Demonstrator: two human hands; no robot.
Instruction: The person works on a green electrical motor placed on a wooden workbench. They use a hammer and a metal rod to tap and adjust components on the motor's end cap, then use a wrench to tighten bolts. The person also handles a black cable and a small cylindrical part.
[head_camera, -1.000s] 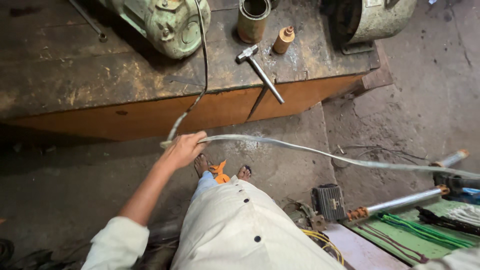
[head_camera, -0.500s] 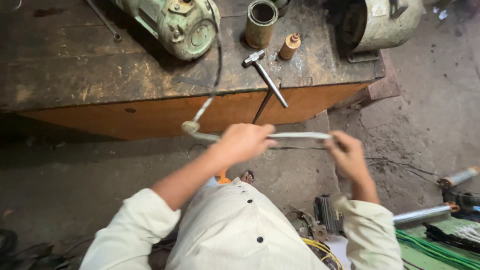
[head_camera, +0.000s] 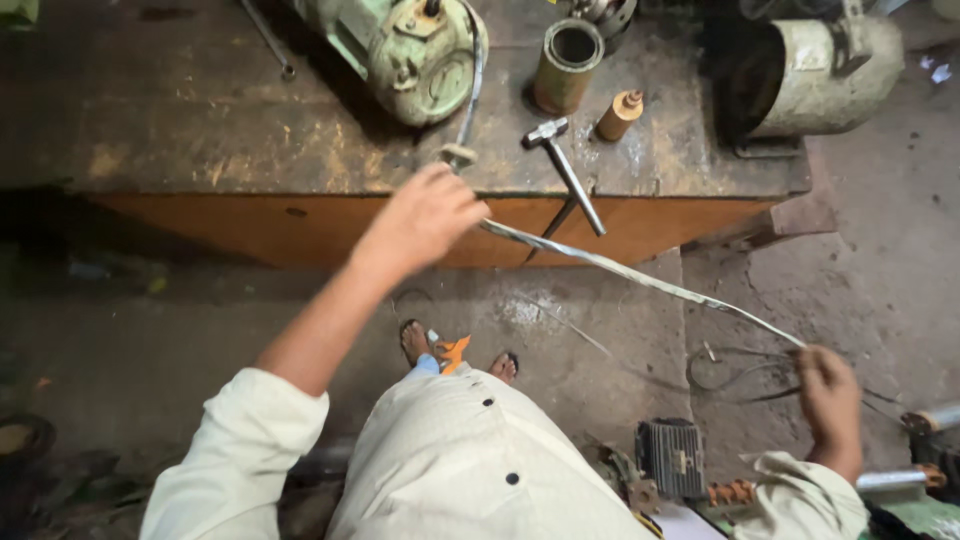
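Over the counter's (head_camera: 250, 130) front edge, the left hand (head_camera: 425, 215) has its fingers closed round one end of a long flat metal strip (head_camera: 640, 278); the right hand (head_camera: 830, 395), low by the floor, grips the other end. Keeping both grips firm and the strip taut looks wise. Close by lie a hammer (head_camera: 565, 170), a green motor (head_camera: 410, 50) and a metal sleeve (head_camera: 568, 65); the hammer handle overhangs the edge, just beside the strip.

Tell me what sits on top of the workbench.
On the workbench sit a green motor, an open metal cylinder, a small brown spool, a hammer overhanging the edge, and a rusty drum. The left hand covers part of the front edge.
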